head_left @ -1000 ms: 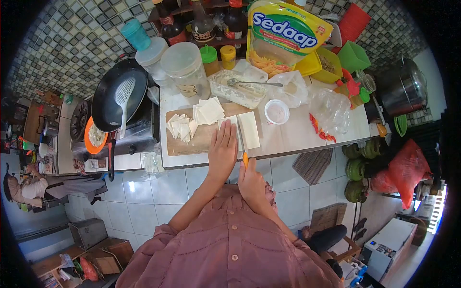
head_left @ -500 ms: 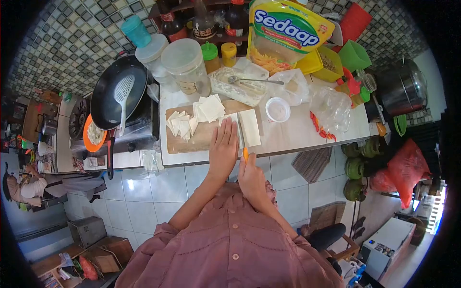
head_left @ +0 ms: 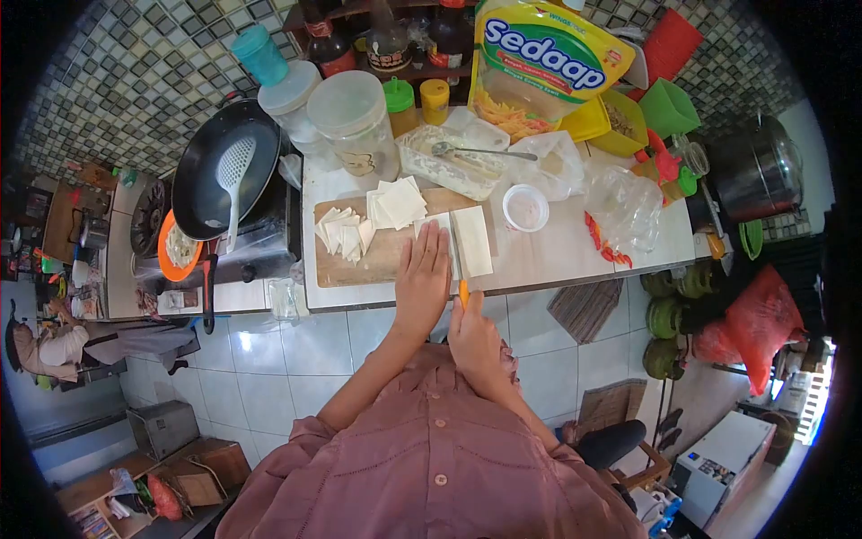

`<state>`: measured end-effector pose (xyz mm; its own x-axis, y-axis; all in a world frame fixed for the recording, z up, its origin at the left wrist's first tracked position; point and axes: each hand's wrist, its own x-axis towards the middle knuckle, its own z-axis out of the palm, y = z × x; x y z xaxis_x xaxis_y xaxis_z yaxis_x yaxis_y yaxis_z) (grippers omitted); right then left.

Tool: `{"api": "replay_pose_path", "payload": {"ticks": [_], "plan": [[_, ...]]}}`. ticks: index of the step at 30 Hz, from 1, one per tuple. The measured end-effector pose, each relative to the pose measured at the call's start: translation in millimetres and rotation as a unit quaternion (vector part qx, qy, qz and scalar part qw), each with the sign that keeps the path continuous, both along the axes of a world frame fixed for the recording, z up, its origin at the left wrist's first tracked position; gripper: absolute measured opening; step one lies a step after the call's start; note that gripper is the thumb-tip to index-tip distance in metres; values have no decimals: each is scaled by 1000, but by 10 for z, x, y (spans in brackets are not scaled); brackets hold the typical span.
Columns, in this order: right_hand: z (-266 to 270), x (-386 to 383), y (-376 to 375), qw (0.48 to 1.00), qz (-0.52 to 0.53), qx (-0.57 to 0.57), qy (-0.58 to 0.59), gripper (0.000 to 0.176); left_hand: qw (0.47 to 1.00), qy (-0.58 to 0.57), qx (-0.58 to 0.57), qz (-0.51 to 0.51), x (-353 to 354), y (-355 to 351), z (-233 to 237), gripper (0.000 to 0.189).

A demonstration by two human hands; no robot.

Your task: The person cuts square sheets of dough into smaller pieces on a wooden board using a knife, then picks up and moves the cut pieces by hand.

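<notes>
My left hand [head_left: 424,280] lies flat, fingers stretched out, pressing on a pale dough sheet [head_left: 442,225] on the wooden cutting board [head_left: 355,272]. In my right hand [head_left: 476,334] is the orange handle of a kitchen knife [head_left: 455,251]. Its blade points away from me, between the sheet under my left fingers and a separate pale rectangular strip [head_left: 474,241] on the right. Left of my fingertips is a stack of cut square wrappers [head_left: 397,203]. Beside it lies a looser pile of smaller cut pieces [head_left: 343,234].
A wok [head_left: 202,166] with a slotted spatula sits on the stove at left, near an orange plate [head_left: 171,260]. Behind the board stand clear jars [head_left: 355,126] and a messy tub [head_left: 449,166] with a spoon. Rightward are a small white bowl [head_left: 525,208] and red chillies [head_left: 606,241].
The whole view has shifted slightly to the right. Both hands and the knife keep nearly the same places on the board.
</notes>
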<state>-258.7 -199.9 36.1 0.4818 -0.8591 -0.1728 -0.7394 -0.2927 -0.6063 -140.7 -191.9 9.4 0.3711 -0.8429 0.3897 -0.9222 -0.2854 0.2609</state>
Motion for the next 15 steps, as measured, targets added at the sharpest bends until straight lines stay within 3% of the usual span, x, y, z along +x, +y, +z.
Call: {"api": "replay_pose_path", "payload": {"ticks": [15], "plan": [[121,90,-129,1000,13,26,0,30,1000,3,26,1,-14,-5,38,47]]}}
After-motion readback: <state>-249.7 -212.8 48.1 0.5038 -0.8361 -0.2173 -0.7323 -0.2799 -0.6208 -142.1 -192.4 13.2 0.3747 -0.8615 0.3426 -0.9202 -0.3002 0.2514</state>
